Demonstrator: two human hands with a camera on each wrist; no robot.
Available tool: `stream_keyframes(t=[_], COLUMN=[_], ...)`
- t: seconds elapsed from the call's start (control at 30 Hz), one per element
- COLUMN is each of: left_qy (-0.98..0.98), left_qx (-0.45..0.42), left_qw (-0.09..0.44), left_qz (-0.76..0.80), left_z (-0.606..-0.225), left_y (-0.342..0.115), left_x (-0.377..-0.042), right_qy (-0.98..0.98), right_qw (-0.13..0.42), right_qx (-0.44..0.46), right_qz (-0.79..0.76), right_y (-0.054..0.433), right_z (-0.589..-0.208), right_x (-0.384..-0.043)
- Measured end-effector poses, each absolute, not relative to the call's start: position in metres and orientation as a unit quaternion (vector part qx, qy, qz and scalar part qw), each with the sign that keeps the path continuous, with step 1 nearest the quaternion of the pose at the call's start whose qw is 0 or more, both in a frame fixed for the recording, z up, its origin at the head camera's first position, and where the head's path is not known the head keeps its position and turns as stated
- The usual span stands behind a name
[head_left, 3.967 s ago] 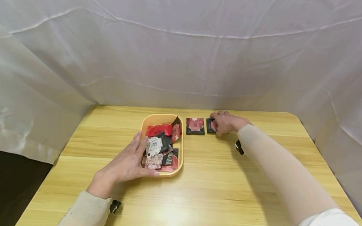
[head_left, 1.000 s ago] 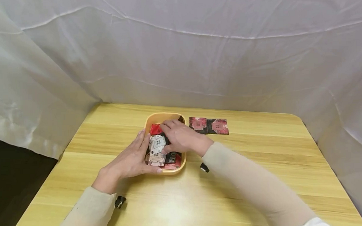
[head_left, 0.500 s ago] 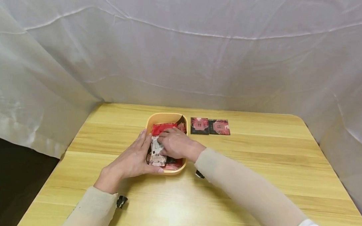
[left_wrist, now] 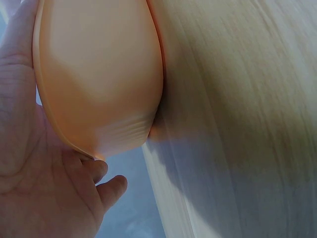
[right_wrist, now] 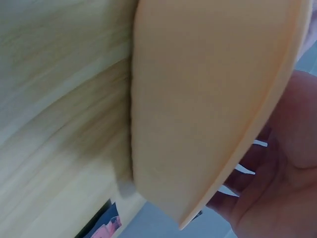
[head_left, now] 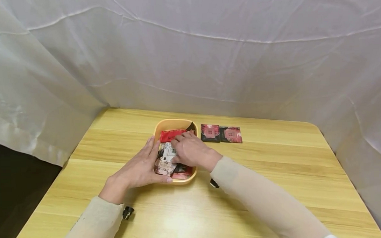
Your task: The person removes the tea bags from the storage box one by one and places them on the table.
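My left hand (head_left: 140, 166) holds a yellow-orange plastic bin (head_left: 169, 122) at its near left corner, thumb along the near rim and fingers along the left side. In the left wrist view the palm lies against the bin's rim (left_wrist: 47, 106). My right hand (head_left: 191, 149) reaches over the right rim, its bent fingers down among flat square sachets. A white patterned sachet (head_left: 168, 152) lies under its fingertips and thumb; I cannot tell whether they pinch it. Beside it are a red sachet (head_left: 172, 135) and a pinkish one (head_left: 181, 175). Part of the pile is hidden beneath the right hand.
Two black-and-red sachets, a left one (head_left: 210, 133) and a right one (head_left: 231, 134), lie side by side on the wooden table (head_left: 273, 151), just right of the bin. A pale grey cloth (head_left: 207, 62) hangs behind the table and at both sides.
Four seconds ago my right hand was at the right black-and-red sachet; it has since moved left into the bin. Over the last half second the white sachet has shifted right. My left hand stays on the bin.
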State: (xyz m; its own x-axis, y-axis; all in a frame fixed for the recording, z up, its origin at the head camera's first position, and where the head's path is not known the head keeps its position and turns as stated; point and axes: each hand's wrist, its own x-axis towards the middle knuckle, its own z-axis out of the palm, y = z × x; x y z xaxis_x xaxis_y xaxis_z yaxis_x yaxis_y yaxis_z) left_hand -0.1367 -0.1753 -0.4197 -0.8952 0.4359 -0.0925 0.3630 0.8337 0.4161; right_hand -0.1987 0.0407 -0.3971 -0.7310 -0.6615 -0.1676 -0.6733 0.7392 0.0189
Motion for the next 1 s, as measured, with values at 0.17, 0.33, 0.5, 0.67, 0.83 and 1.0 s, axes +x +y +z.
stream_keyframes(t=[0.17, 0.33, 0.5, 0.67, 0.83, 1.0], left_qy=[0.953, 0.952, 0.952, 0.953, 0.953, 0.953], left_qx=[0.210, 0.212, 0.211, 0.209, 0.212, 0.213], left_qw=[0.089, 0.091, 0.091, 0.095, 0.093, 0.093], left_qz=[0.198, 0.200, 0.202, 0.199, 0.197, 0.197], left_z=[-0.420, -0.421, -0.420, -0.419, -0.419, -0.420], left_y=[-0.175, -0.175, -0.176, -0.176, -0.175, -0.175], left_x=[-0.136, -0.136, -0.136, -0.136, -0.136, -0.136], right_qy=[0.934, 0.949, 0.954, 0.956, 0.956, 0.954], right_qw=[0.087, 0.096, 0.102, 0.117, 0.120, 0.120], right_qx=[-0.346, -0.301, -0.282, -0.269, -0.268, -0.274], right_qz=[0.024, 0.018, 0.010, -0.001, -0.003, -0.016], right_y=[0.029, 0.021, 0.017, 0.016, 0.015, 0.013], right_z=[-0.398, -0.404, -0.406, -0.404, -0.402, -0.402], right_x=[-0.196, -0.194, -0.196, -0.197, -0.197, -0.196])
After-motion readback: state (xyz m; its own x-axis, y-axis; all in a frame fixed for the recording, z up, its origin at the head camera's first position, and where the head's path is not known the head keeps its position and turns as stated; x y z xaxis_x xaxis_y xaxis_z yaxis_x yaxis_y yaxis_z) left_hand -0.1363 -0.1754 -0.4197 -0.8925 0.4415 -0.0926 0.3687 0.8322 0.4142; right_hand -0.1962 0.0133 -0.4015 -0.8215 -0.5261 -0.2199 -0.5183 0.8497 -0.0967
